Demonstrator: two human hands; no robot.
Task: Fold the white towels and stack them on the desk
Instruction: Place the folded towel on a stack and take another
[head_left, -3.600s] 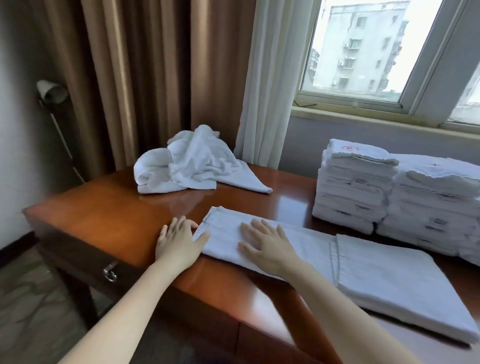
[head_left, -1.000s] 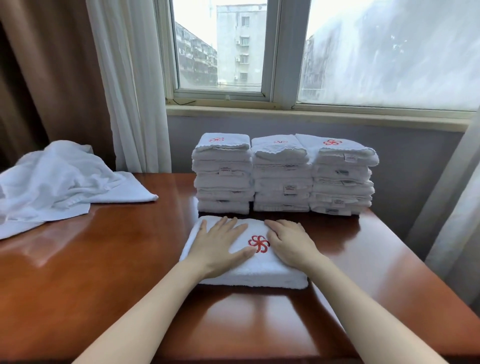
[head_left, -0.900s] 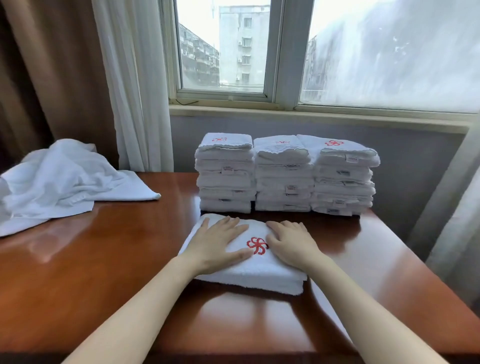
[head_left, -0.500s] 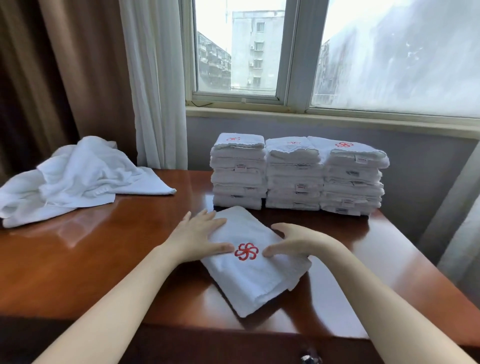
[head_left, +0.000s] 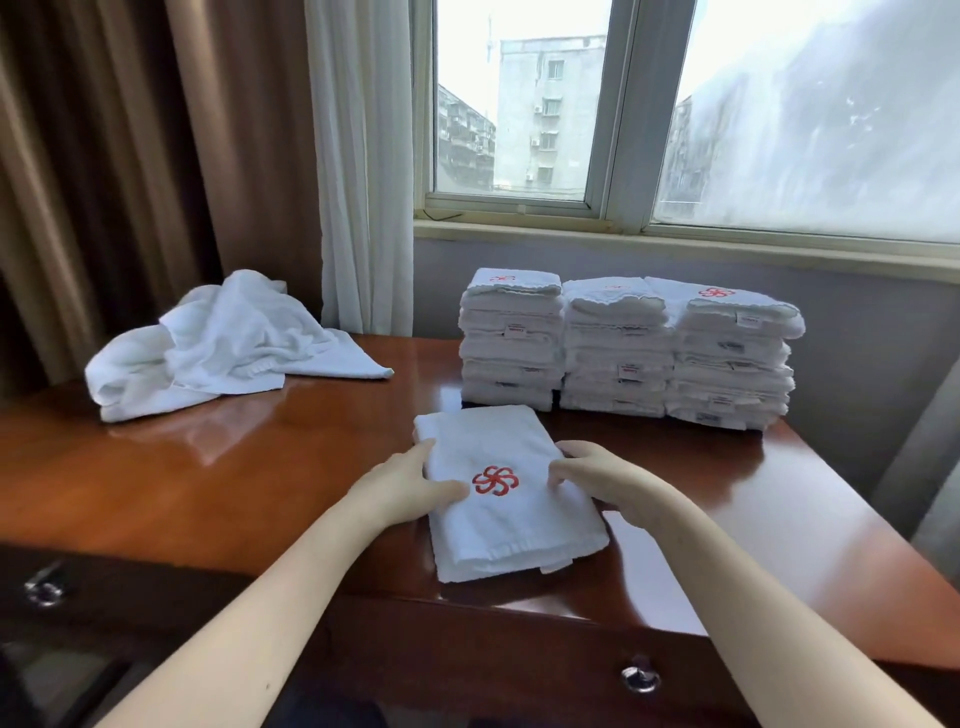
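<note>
A folded white towel (head_left: 511, 525) with a red pinwheel logo lies on the brown wooden desk (head_left: 260, 483), near its front edge, its long side pointing away from me. My left hand (head_left: 410, 486) grips its left edge, thumb on top. My right hand (head_left: 597, 475) grips the right edge, fingers curled over it. Behind the towel stand three stacks of folded white towels (head_left: 623, 348), side by side under the window. A heap of unfolded white towels (head_left: 218, 343) lies at the desk's back left.
Brown and sheer white curtains (head_left: 358, 166) hang behind the desk's left half. The window sill (head_left: 675, 244) runs behind the stacks. Two metal drawer knobs (head_left: 640, 675) show on the desk front. The desk's right edge drops off near a grey curtain.
The folded towel has turned from lying crosswise to pointing away from me. Both hands went from pressing flat on top to gripping its left and right edges.
</note>
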